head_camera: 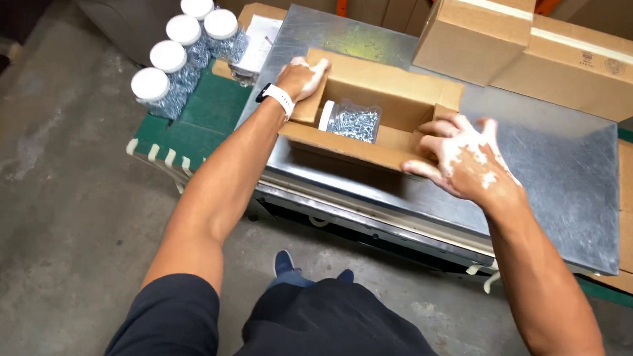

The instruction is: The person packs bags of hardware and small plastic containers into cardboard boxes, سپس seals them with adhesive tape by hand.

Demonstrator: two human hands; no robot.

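An open brown box (378,109) sits on the shiny metal desk (548,168), with one clear jar of screws (352,121) lying inside. The left hand (301,78) grips the box's left end flap. The right hand (462,158) presses flat, fingers spread, on its right end. Four more white-lidded jars (182,48) stand on a green pad (204,118) nearby.
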